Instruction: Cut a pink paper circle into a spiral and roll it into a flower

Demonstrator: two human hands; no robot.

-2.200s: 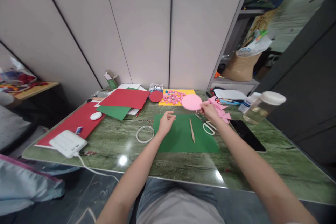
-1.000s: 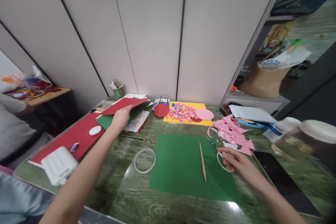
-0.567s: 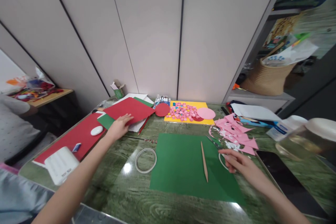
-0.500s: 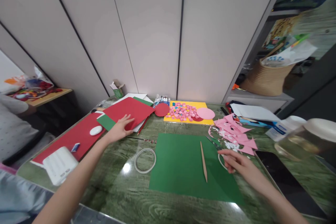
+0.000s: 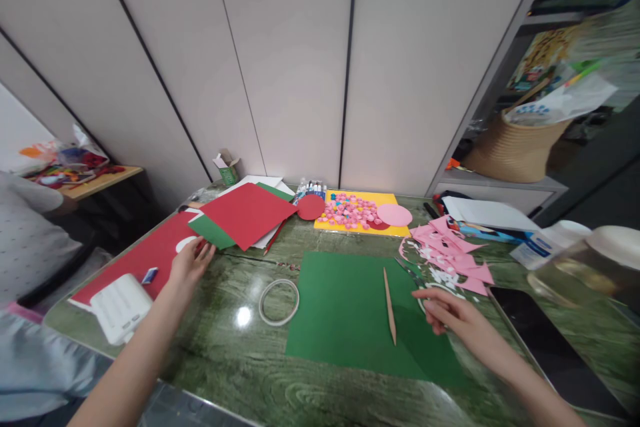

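Observation:
My left hand (image 5: pixel 191 264) is at the white oval object (image 5: pixel 186 244) and the near corner of a green sheet (image 5: pixel 213 232), partly covering the oval. Its fingers are apart, with nothing seen in them. A red sheet (image 5: pixel 249 213) lies on top of that green one. Over the handles of the scissors (image 5: pixel 411 271), my right hand (image 5: pixel 447 312) has its index finger stretched out and the others loosely bent; whether it touches them I cannot tell. The scissors lie partly on a large green sheet (image 5: pixel 340 320), beside a wooden stick with pointed ends (image 5: pixel 389 307).
A tape roll (image 5: pixel 279 302) lies left of the green sheet. Behind are pink beads (image 5: pixel 350 211) on a yellow sheet (image 5: pixel 390 200) and paper circles. Pink scraps (image 5: pixel 445 247), a phone (image 5: pixel 555 347) and a clear container (image 5: pixel 570 273) stand right; a white device (image 5: pixel 120 310) is left. A seated person (image 5: pixel 35 227) is nearby.
My left hand has moved left and toward me, off the red sheet to the green corner and white oval. My right hand stays by the scissors, which have not moved.

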